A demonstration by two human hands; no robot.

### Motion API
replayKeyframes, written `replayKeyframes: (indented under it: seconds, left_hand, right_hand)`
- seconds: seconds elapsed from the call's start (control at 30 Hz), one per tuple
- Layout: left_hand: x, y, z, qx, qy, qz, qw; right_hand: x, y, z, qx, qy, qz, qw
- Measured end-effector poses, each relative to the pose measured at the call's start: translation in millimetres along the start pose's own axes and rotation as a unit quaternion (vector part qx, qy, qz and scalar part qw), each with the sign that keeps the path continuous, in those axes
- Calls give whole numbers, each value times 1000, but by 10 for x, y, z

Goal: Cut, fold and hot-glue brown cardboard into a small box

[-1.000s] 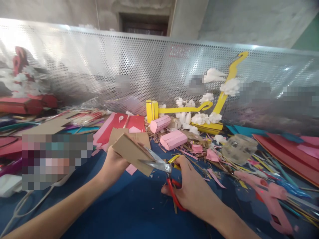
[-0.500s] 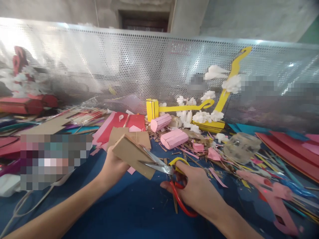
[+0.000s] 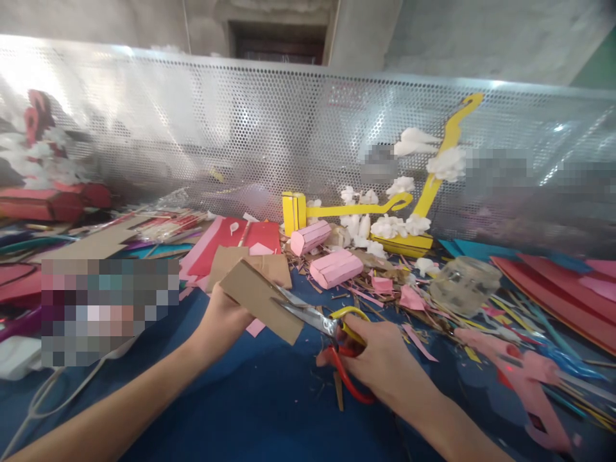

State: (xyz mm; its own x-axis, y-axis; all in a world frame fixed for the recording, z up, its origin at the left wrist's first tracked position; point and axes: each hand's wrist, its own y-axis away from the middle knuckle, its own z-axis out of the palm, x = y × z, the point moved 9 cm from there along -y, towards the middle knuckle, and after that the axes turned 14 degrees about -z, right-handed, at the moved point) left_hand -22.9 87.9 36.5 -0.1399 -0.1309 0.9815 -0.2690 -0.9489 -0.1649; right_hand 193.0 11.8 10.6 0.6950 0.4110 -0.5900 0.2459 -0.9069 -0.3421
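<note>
My left hand (image 3: pixel 226 312) grips a folded piece of brown cardboard (image 3: pixel 257 300) by its left end, fingers mostly hidden behind it. In my right hand (image 3: pixel 380 353) is a pair of scissors (image 3: pixel 331 326) with one yellow and one red handle. Their blades lie across the right part of the cardboard, nearly closed on it. Under and behind the held piece lies another brown cardboard sheet (image 3: pixel 226 260), with red paper (image 3: pixel 262 237) beyond it. Two pink paper prisms (image 3: pixel 335 268) rest just past the scissors.
A pink glue gun (image 3: pixel 522 378) lies at right, near a roll of clear tape (image 3: pixel 464 285). Yellow paper shapes with white flowers (image 3: pixel 399 226) stand against the perforated metal panel (image 3: pixel 269 128). Paper scraps, a white cable (image 3: pixel 36 404) and red sheets (image 3: pixel 553 301) surround the blue table surface (image 3: pixel 231 410).
The scissor blades have closed on the cardboard, and the handles have come closer together. The cardboard has turned a little, its broad face showing more.
</note>
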Motion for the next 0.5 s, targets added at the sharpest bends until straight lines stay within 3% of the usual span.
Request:
replayKeyframes:
  seconds: [0.3, 0.5]
  left_hand:
    - [74, 44, -24, 15, -55, 54, 997]
    - [75, 106, 13, -6, -94, 97, 991]
  right_hand:
    - [-179, -19, -183, 69, 160, -84, 981]
    - [-276, -19, -141, 71, 157, -110, 979]
